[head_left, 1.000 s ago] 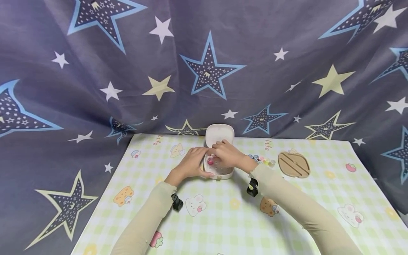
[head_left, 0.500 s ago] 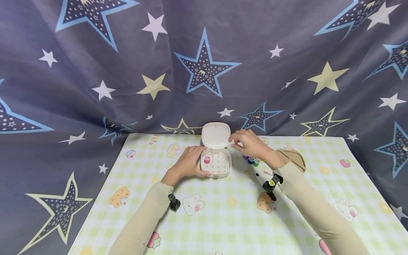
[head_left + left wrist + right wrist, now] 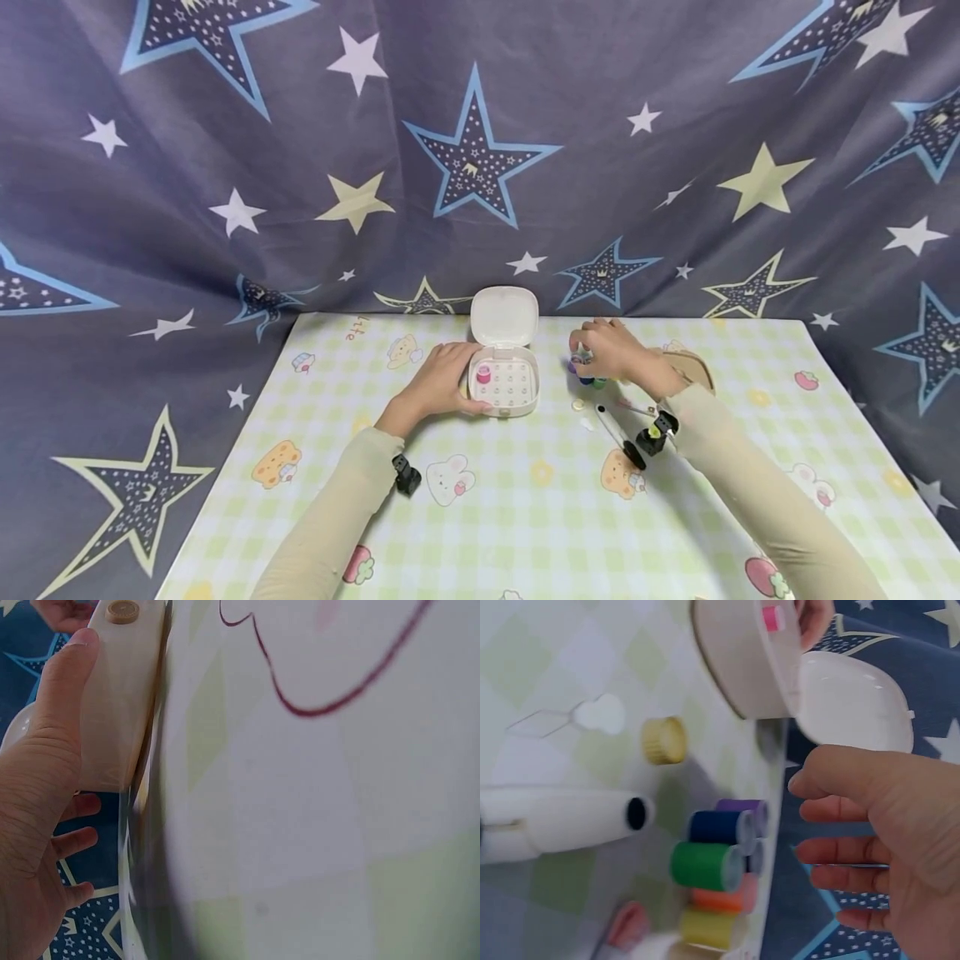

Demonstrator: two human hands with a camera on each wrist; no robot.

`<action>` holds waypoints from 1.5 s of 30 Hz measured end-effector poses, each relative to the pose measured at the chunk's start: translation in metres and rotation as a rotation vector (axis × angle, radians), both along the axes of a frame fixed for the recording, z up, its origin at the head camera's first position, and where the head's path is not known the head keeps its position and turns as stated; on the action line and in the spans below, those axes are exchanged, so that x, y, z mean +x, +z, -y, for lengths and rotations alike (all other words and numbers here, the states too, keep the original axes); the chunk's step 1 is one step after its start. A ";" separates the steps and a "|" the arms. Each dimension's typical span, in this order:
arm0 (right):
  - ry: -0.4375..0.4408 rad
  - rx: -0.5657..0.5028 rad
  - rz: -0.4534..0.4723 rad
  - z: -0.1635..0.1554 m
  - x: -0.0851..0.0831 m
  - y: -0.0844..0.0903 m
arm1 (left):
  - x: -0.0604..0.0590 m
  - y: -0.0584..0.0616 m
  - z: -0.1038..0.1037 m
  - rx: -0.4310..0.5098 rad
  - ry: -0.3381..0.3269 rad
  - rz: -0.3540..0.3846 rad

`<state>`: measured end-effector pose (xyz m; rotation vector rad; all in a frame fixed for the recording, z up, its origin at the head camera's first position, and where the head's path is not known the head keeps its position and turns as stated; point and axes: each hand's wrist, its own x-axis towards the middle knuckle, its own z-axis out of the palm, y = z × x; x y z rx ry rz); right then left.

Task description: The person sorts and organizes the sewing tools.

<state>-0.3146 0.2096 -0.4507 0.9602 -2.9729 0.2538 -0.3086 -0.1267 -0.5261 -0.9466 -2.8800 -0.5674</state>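
My left hand [image 3: 438,383] holds the left side of a white box [image 3: 517,411], thumb along its front wall [image 3: 112,697] in the left wrist view. The box's lid [image 3: 504,317] stands raised behind it. One pink thread spool [image 3: 483,374] sits at the back left among rows of small pegs. To the right, my right hand [image 3: 611,348] hovers at a cluster of thread spools, fingers loosely bent. The right wrist view shows that hand [image 3: 900,832] apart from the green spool [image 3: 705,865], blue spool [image 3: 720,827], purple spool [image 3: 744,814], orange spool [image 3: 727,894] and yellow spool [image 3: 711,928].
A white tool with a black end [image 3: 611,423] lies in front of the spools. Near it are a gold thimble [image 3: 664,740] and a white needle threader [image 3: 598,714] with a wire loop. A brown grooved tray [image 3: 693,367] lies behind my right wrist.
My right hand has left the box, where it was at the pink spool, and moved right to the spool cluster. The left hand has stayed on the box.
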 end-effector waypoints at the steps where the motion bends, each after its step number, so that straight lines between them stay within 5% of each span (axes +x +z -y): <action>1: -0.004 0.017 -0.007 -0.001 0.000 -0.003 | 0.000 0.000 0.000 0.002 -0.001 0.001; 13: -0.053 0.096 -0.146 0.000 -0.005 -0.022 | -0.001 0.000 0.000 0.013 0.002 -0.012; 24: -0.093 0.170 -0.167 0.007 -0.010 -0.029 | -0.001 0.003 0.002 -0.002 0.011 0.002; 45: -0.022 0.026 -0.282 0.009 -0.002 -0.045 | 0.004 0.004 0.001 0.003 0.005 0.016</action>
